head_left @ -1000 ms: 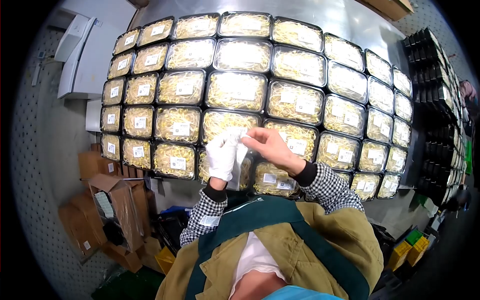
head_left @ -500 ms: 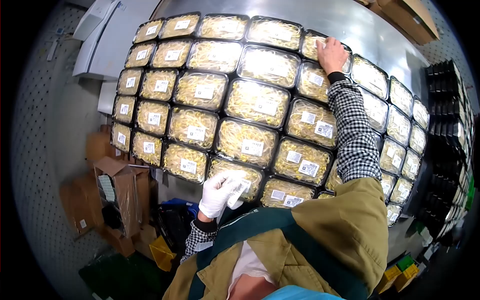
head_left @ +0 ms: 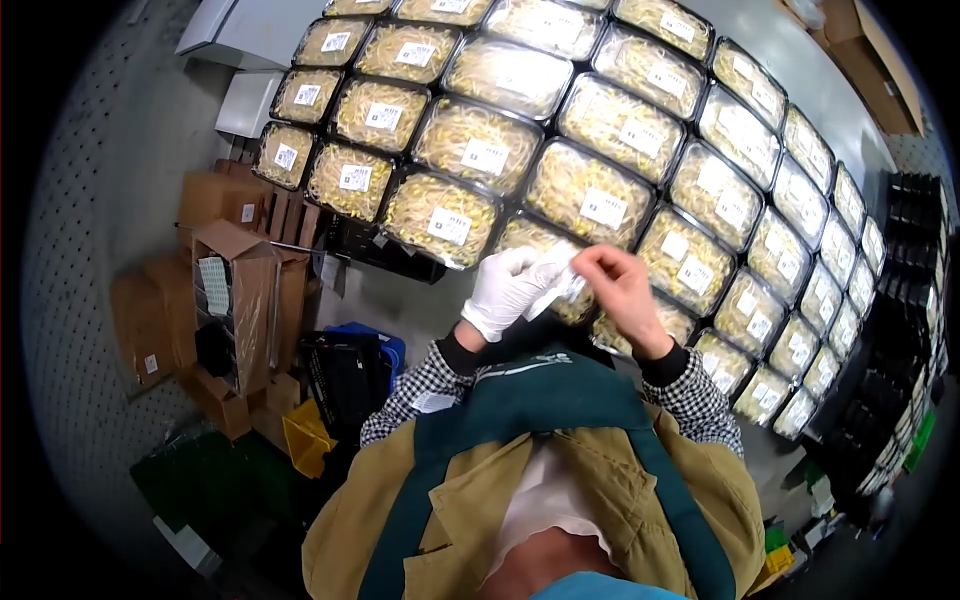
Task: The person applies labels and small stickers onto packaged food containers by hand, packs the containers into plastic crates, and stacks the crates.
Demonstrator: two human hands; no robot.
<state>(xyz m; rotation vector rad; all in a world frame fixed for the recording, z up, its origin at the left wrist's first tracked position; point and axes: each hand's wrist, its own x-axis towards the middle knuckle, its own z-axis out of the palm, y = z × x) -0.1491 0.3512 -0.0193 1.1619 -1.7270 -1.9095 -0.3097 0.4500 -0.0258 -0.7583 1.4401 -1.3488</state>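
Observation:
My left hand (head_left: 503, 292), in a white glove, is closed around a strip of white labels (head_left: 548, 296) over the front edge of the table. Thumb and fingertips of my bare right hand (head_left: 628, 300) pinch at the strip's right end. Partly hidden below both hands is a black tray of bean sprouts (head_left: 527, 236) under clear film. Rows of similar sprout trays (head_left: 603, 190) cover the table, set edge to edge. White printed labels sit on their film, and several trays at the right carry two labels.
Stacks of black trays (head_left: 900, 300) stand at the right. Cardboard boxes (head_left: 235, 300) and a yellow bin (head_left: 308, 438) are on the floor at the left. Another carton (head_left: 872, 65) lies on the metal table (head_left: 775, 45) at the far right. White equipment (head_left: 245, 35) stands at the upper left.
My right hand has come back from a far tray to the label strip beside my left hand. The view has shifted, so the trays appear higher and further right.

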